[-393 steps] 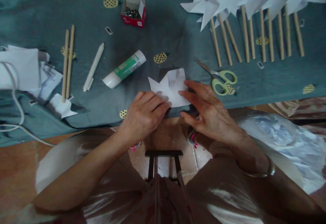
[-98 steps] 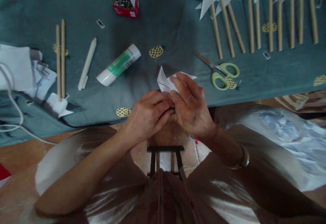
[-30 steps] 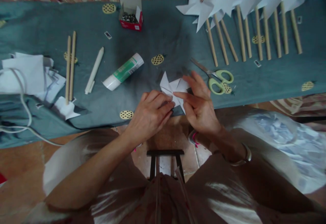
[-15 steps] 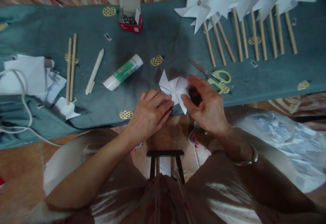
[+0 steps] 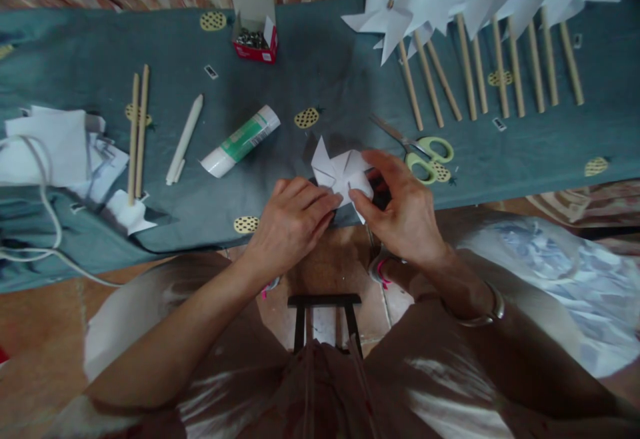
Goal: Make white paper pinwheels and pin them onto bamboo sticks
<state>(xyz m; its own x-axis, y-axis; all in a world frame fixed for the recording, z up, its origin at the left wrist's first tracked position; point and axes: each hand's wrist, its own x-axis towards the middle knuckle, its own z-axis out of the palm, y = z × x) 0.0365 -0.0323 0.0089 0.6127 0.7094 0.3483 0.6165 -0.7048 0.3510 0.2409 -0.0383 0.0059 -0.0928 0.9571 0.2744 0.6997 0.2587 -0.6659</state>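
Observation:
A white paper pinwheel [image 5: 341, 171] with folded blades lies near the front edge of the cloth-covered table, between my hands. My left hand [image 5: 293, 220] is closed on its lower left side, thumb and fingers pressed together on the paper. From the right, my right hand [image 5: 403, 209] grips the pinwheel's right side, the thumb near the centre and the forefinger on the upper right blade. Just beyond my right hand lie scissors [image 5: 425, 152] with pale green handles. A glue stick [image 5: 243, 140] with a green label rests to the left.
Several finished pinwheels on sticks [image 5: 465, 66] lie at the back right. An open red box [image 5: 255, 49] holds small metal pieces. Further left are a white pen [image 5: 185, 139], two wooden sticks [image 5: 140, 132], paper sheets [image 5: 55, 146] and a white cable [image 5: 47, 212]. A plastic bag [image 5: 560, 279] sits at right below the table.
My right thumb has moved left towards the pinwheel's centre, and the right-hand blade now bends over. My left hand has barely moved.

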